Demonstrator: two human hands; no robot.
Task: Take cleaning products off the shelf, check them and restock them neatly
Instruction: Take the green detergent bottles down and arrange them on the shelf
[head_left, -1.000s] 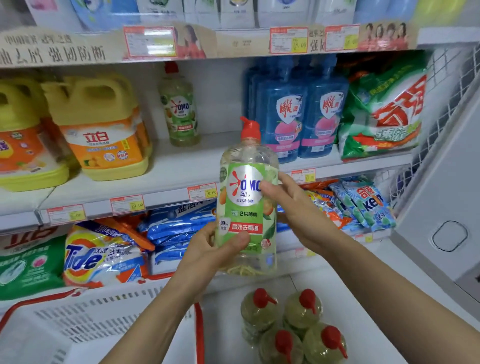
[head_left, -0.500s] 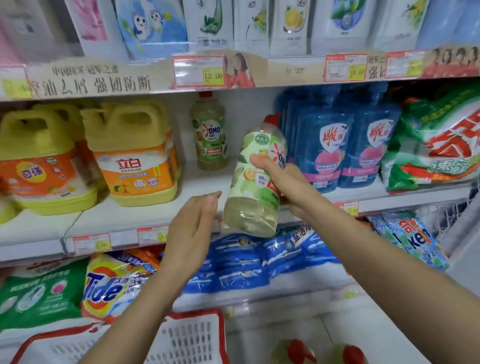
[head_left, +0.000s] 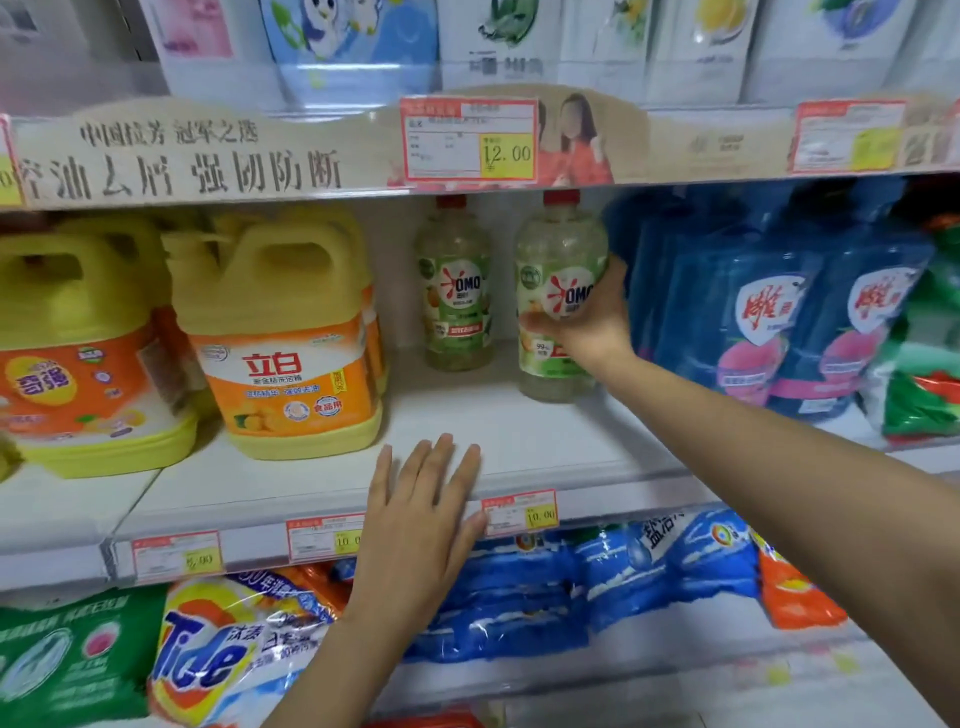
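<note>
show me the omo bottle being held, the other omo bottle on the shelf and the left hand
held OMO bottle (head_left: 558, 244): head view, clear upper body above the label
other OMO bottle (head_left: 458, 291): head view, red logo on its label
left hand (head_left: 421, 530): head view, back of the hand

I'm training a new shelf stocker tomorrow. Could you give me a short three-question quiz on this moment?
1. True or false: the left hand holds a bottle.
2. Which hand grips the OMO bottle? A left, B right.
3. Fill in: the second OMO bottle stands between the gripped one and the ____ jugs.
Key: 1 false, it lies open and flat at the front of the shelf; 2 B, the right hand; 3 yellow.
</note>
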